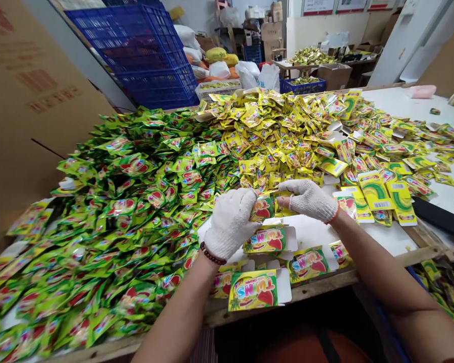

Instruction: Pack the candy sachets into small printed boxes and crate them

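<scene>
My left hand [232, 222], in a white knitted glove, is closed around a small yellow-and-green printed carton [264, 206] with a watermelon picture, holding it above the table. At the carton's right end is my right hand [308, 199], also gloved, its thumb and forefinger pinched at the edge; the fingertips partly hide what they grip. Just below my hands lie more cartons of the same kind, among them one carton [253, 290] at the table's front edge with its white end flap out. Left of my left hand spreads a heap of green sachets [136, 201].
Yellow sachets [272, 126] are piled behind my hands. Flat-looking cartons [376, 191] lie to the right, near a black bar [442, 219]. Stacked blue crates [136, 45] stand behind the table, a large cardboard box [34, 111] at left. A wooden rim [325, 282] edges the table.
</scene>
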